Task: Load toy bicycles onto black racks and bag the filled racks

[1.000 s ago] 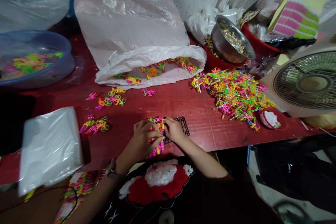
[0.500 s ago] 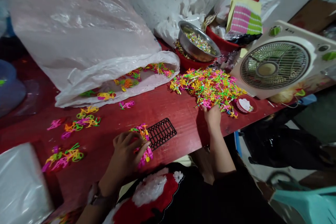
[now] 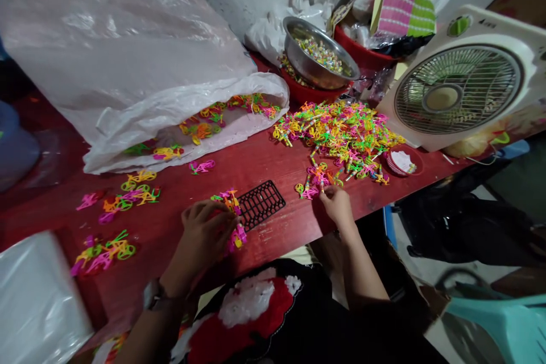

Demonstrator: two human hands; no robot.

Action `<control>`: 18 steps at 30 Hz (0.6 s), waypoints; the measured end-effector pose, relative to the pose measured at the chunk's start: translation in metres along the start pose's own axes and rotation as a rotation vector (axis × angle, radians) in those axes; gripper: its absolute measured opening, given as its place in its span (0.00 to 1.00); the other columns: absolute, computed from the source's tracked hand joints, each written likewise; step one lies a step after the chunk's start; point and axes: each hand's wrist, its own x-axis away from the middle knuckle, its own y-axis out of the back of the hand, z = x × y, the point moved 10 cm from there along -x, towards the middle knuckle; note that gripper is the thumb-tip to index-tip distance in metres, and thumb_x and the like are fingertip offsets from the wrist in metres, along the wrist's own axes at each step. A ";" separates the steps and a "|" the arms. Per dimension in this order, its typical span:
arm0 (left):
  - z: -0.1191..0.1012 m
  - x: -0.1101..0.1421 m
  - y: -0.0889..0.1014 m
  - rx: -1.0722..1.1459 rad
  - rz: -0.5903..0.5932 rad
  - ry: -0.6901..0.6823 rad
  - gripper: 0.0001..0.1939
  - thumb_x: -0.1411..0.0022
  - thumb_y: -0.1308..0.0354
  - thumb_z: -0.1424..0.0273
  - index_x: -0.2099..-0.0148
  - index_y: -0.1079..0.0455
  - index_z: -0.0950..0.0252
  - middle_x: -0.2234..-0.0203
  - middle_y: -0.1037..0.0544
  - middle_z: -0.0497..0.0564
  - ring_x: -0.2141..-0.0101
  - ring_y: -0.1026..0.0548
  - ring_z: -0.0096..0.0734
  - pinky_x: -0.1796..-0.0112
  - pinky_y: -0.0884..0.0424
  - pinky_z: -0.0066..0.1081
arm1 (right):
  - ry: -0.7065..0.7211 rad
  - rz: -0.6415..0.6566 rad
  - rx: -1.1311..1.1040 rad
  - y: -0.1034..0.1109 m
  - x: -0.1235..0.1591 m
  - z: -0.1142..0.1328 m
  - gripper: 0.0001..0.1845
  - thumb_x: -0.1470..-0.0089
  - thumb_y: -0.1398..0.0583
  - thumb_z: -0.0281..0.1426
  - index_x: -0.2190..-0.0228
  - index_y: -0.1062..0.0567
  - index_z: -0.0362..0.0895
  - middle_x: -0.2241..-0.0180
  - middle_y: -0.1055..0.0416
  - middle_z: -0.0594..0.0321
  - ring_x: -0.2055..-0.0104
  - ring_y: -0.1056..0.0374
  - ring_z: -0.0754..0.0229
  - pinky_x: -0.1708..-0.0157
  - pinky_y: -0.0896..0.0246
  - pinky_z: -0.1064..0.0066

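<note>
A black plastic grid rack (image 3: 265,200) lies on the red table, its left end covered by small bright plastic toy bicycles (image 3: 231,198). My left hand (image 3: 207,230) rests over these, fingers bent and tips close together at the rack's end; what they grip is hidden. My right hand (image 3: 338,205) is closed in a pinch at the near edge of a small clump of coloured toy pieces (image 3: 316,175), with a thin pale tube at its fingertips. Just behind lies a large heap of similar pieces (image 3: 347,133), some with patterned tubes among them.
A big white plastic bag (image 3: 140,111) opens toward me with more toys inside. Loose toys (image 3: 106,256) lie at the left near a plastic-wrapped pack (image 3: 38,301). At the back stand a steel bowl (image 3: 292,37) and a fan (image 3: 458,96). A small red basket (image 3: 394,166) sits beside the heap.
My right hand has drawn back from the heap toward me and slightly left, and a small clump of toy pieces now lies apart there. My left hand stays at the rack's end.
</note>
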 end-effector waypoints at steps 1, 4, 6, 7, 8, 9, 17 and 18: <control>0.000 0.000 0.000 0.000 0.006 0.000 0.10 0.28 0.42 0.61 0.58 0.20 0.57 0.56 0.20 0.53 0.51 0.31 0.49 0.51 0.40 0.50 | 0.004 0.004 -0.046 -0.002 0.001 0.002 0.09 0.49 0.38 0.33 0.67 0.22 0.41 0.70 0.21 0.56 0.69 0.27 0.57 0.66 0.37 0.69; 0.000 0.002 -0.001 0.001 0.024 0.021 0.10 0.28 0.42 0.63 0.58 0.20 0.56 0.56 0.20 0.53 0.50 0.31 0.50 0.50 0.40 0.51 | 0.006 0.037 -0.306 -0.011 0.005 0.012 0.12 0.52 0.35 0.38 0.69 0.24 0.42 0.73 0.24 0.62 0.74 0.32 0.62 0.70 0.39 0.71; 0.000 0.003 0.000 0.010 0.028 0.031 0.10 0.28 0.42 0.63 0.57 0.20 0.56 0.56 0.20 0.52 0.50 0.31 0.51 0.50 0.39 0.51 | -0.030 0.098 -0.582 -0.024 0.008 0.020 0.15 0.58 0.30 0.39 0.72 0.25 0.43 0.77 0.28 0.67 0.78 0.39 0.66 0.75 0.44 0.73; -0.001 0.003 0.001 0.017 0.024 0.030 0.10 0.28 0.42 0.62 0.57 0.20 0.56 0.56 0.20 0.52 0.50 0.30 0.51 0.50 0.39 0.51 | -0.063 0.132 -0.717 -0.032 0.009 0.023 0.16 0.60 0.28 0.39 0.72 0.24 0.43 0.78 0.29 0.68 0.79 0.42 0.67 0.77 0.47 0.73; -0.001 0.003 0.002 0.023 0.019 0.028 0.10 0.28 0.42 0.62 0.57 0.20 0.56 0.56 0.20 0.52 0.50 0.30 0.51 0.50 0.39 0.51 | -0.103 0.161 -0.828 -0.039 0.011 0.026 0.17 0.61 0.27 0.39 0.71 0.23 0.43 0.78 0.29 0.68 0.79 0.44 0.68 0.77 0.50 0.73; -0.001 0.004 0.003 0.024 0.017 0.027 0.10 0.28 0.42 0.61 0.57 0.20 0.56 0.56 0.20 0.52 0.50 0.30 0.50 0.50 0.40 0.51 | -0.144 0.178 -0.909 -0.045 0.012 0.028 0.18 0.61 0.27 0.40 0.70 0.22 0.43 0.77 0.28 0.68 0.79 0.44 0.68 0.78 0.51 0.73; 0.005 0.007 0.004 0.000 0.040 0.061 0.11 0.28 0.42 0.61 0.57 0.20 0.56 0.55 0.20 0.52 0.51 0.30 0.47 0.49 0.39 0.49 | -0.246 0.311 -1.176 -0.065 0.019 0.044 0.18 0.60 0.25 0.38 0.65 0.18 0.47 0.65 0.21 0.61 0.67 0.29 0.62 0.69 0.35 0.72; 0.005 0.007 0.004 0.001 0.041 0.062 0.11 0.28 0.42 0.60 0.57 0.20 0.56 0.55 0.20 0.52 0.51 0.30 0.46 0.49 0.39 0.49 | -0.242 0.323 -1.158 -0.068 0.020 0.046 0.18 0.61 0.24 0.37 0.66 0.19 0.47 0.65 0.21 0.61 0.65 0.28 0.61 0.68 0.34 0.72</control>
